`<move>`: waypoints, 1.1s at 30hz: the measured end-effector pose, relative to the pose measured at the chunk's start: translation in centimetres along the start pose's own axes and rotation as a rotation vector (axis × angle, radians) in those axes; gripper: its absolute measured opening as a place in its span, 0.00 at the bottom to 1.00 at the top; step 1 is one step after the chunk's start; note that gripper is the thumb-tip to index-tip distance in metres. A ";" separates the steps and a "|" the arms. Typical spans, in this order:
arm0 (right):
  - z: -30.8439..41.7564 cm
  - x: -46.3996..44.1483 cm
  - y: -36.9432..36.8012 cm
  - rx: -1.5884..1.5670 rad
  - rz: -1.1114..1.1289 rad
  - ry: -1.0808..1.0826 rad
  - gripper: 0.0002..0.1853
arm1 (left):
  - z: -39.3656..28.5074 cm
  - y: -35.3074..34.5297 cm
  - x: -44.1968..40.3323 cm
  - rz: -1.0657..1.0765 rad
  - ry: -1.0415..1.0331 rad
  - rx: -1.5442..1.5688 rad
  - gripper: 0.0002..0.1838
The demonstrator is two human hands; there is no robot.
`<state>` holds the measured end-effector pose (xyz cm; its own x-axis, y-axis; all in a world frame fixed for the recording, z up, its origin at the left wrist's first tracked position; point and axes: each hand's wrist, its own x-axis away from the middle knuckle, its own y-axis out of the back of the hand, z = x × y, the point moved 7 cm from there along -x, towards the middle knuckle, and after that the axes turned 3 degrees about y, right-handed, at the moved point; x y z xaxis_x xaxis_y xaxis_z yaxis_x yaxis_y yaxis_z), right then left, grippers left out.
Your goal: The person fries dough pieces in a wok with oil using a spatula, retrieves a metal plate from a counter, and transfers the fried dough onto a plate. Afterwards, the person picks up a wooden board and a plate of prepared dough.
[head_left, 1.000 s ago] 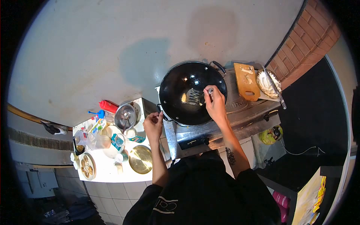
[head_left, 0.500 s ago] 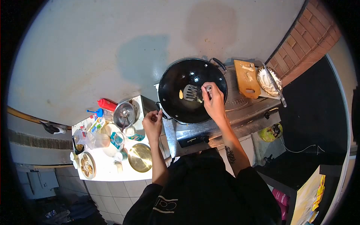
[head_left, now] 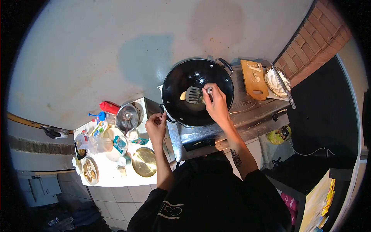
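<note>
A black wok (head_left: 193, 114) sits on the stove, with a small yellow piece of food (head_left: 182, 96) inside it. My right hand (head_left: 217, 102) is closed round the handle of a slotted spatula (head_left: 193, 94). The spatula's blade lies in the wok, right beside the yellow piece. At the wok's left side, my left hand (head_left: 156, 125) pinches the loop handle (head_left: 162, 109) with its fingertips. Some paler bits next to the blade are partly hidden by my right hand.
Right of the wok are a wooden cutting board (head_left: 254, 79) and a bowl of white food (head_left: 275, 83) with a knife (head_left: 284, 88) across it. A white table (head_left: 110, 179) at left holds a steel pot (head_left: 127, 118), a red bottle (head_left: 109, 107) and a round golden pan (head_left: 144, 162).
My right hand has moved the spatula a little to the left, and the yellow piece has shifted left with it. My left hand stays at the wok's handle.
</note>
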<state>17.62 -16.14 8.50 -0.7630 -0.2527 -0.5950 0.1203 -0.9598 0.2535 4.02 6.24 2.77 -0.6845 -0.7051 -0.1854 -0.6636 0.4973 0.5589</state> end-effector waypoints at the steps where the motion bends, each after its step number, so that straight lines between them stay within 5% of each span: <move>1: 0.0 0.0 0.3 0.021 -0.008 -0.010 0.05 | 0.4 -0.1 -0.1 0.011 0.006 0.014 0.15; 33: -0.5 -1.1 2.5 0.149 0.010 -0.045 0.05 | 0.3 0.0 -0.4 0.030 -0.021 -0.007 0.15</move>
<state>19.03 -18.37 9.42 -0.7904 -0.2531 -0.5579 0.0346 -0.9277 0.3718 4.24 6.68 2.57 -0.7101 -0.6791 -0.1860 -0.6411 0.5144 0.5696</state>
